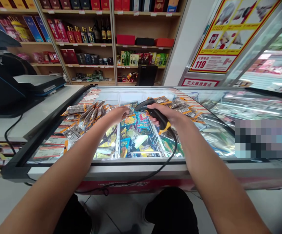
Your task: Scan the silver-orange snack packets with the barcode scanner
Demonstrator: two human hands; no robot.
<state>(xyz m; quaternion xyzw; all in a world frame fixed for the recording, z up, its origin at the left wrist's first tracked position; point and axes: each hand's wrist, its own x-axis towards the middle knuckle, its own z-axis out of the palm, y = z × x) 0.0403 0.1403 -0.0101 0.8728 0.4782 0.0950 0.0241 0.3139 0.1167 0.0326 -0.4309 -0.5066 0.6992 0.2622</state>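
A black and yellow handheld barcode scanner [158,117] is in my right hand [155,112], the fingers wrapped round its grip and its head pointing left. Just left of that head is my left hand [123,112], fingers curled in a pinch on a small snack packet [131,112], which is mostly hidden. Both hands are above the glass-topped chest freezer [101,164]. Silver and orange packets [92,112] lie in a heap on the glass on the left, and more packets [182,104] lie to the right. Below the hands, colourful bags [139,139] fill a white wire basket [118,139].
The scanner's black cable [141,178] loops along the freezer's front. On the left, a counter [55,105] holds a checkout machine [4,84], with a person [16,63] behind it. Shelves [87,45] of boxes and bottles stand at the back. A poster [211,61] hangs at right.
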